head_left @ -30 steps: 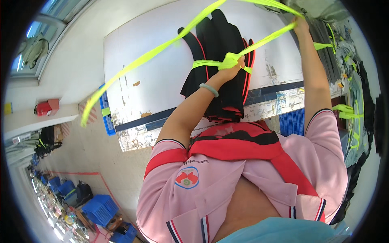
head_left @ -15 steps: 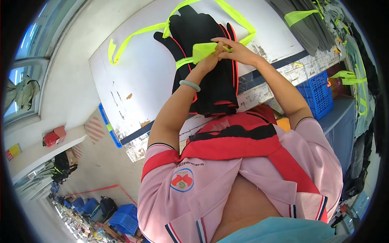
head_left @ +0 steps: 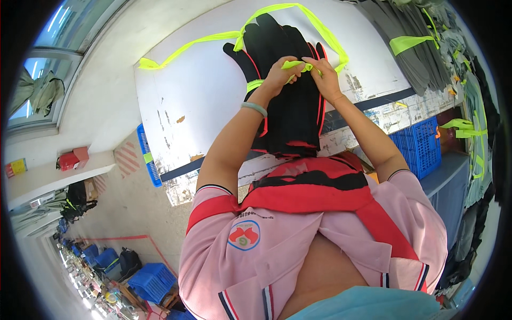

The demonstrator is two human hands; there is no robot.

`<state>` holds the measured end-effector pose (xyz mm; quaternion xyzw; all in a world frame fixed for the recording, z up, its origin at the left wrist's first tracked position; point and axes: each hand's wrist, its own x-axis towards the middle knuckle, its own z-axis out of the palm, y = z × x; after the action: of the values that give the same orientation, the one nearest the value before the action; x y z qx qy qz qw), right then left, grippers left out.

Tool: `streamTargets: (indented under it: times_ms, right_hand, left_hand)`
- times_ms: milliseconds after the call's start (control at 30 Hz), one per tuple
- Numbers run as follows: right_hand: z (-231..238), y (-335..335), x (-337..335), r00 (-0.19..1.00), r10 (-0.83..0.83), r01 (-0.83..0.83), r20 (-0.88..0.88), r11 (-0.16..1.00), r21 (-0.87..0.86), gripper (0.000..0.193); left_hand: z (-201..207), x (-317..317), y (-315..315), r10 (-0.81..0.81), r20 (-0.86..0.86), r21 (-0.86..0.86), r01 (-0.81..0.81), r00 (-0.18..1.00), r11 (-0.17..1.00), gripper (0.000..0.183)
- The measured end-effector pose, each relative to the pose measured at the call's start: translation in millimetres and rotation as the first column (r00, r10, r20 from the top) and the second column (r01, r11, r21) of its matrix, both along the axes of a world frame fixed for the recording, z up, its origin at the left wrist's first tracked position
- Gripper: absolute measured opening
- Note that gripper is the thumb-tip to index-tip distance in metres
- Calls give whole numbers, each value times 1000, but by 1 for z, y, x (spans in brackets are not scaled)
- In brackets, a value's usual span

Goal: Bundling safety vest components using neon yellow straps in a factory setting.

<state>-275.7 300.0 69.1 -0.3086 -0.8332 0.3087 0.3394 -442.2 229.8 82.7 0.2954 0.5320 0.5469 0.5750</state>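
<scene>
A stack of black gloves (head_left: pixel 292 117) with red edging lies on the white tabletop, fingers pointing to the far side. Around its middle runs a neon yellow fabric strip (head_left: pixel 255 85). Over the stack, my left hand (head_left: pixel 284 74) is closed on the strip's bunched end. My right hand (head_left: pixel 324 79) pinches the same strip just to the right, the two hands nearly touching. Where the strip crosses between my fingers is partly hidden. Another long neon yellow strip (head_left: pixel 290 6) lies loosely curved past the glove fingertips and along the table to the left.
The white table (head_left: pixel 197 96) has a worn, dark-banded front edge. Grey fabric pieces (head_left: pixel 408 53) tied with a yellow strip are piled at the far right. Blue crates stand below the table, one at the right (head_left: pixel 418 144) and one at the left (head_left: pixel 148 154).
The flat yellow piece over the gloves is now bunched and drawn tight between my fingers. My right hand has shifted slightly right and down; the view has shifted a little.
</scene>
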Motion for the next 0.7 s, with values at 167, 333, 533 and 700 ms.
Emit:
streamTargets:
  times_ms: [167, 333, 533, 700]
  right_hand:
    - [-2, 5, -7, 991, 130, -131, 33, 990, 44, 20]
    - [15, -9, -20, 993, 117, -117, -2, 992, -41, 16]
    - [20, -12, -10, 944, 142, -154, 297, 988, 16, 23]
    - [42, -5, -23, 863, 248, -288, 440, 957, 25, 30]
  left_hand:
    - [-11, -2, 3, 141, 80, -42, -138, 987, 990, 41]
    - [-15, 1, 7, 313, 68, -69, -309, 947, 949, 36]
    - [-6, 5, 12, 396, -84, 25, -395, 915, 918, 23]
    - [-20, -12, 13, 326, -378, 215, -260, 867, 941, 21]
